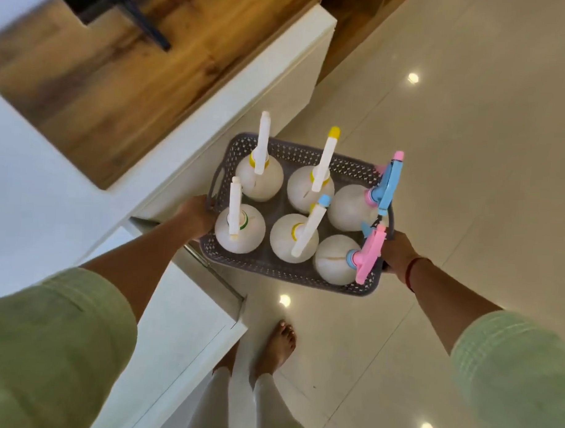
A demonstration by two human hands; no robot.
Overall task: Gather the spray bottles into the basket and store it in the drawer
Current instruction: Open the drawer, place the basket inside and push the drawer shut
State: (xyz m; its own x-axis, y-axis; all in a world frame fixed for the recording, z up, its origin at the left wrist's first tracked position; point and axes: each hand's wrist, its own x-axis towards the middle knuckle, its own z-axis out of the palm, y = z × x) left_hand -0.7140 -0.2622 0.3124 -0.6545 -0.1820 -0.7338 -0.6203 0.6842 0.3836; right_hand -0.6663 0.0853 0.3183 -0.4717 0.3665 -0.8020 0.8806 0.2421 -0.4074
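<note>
All six spray bottles (302,211) stand upright in the grey basket (274,268), so the gathering looks done; storing remains. My left hand (196,215) grips one short end of it, my right hand (396,253) the other, so the basket hangs between them above the floor. An open drawer (209,265) lies just below my left hand.

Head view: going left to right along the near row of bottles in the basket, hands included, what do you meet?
Left hand gripping the basket → bottle with white sprayer → bottle with blue-tipped sprayer → bottle with pink sprayer → right hand on the other side.
</note>
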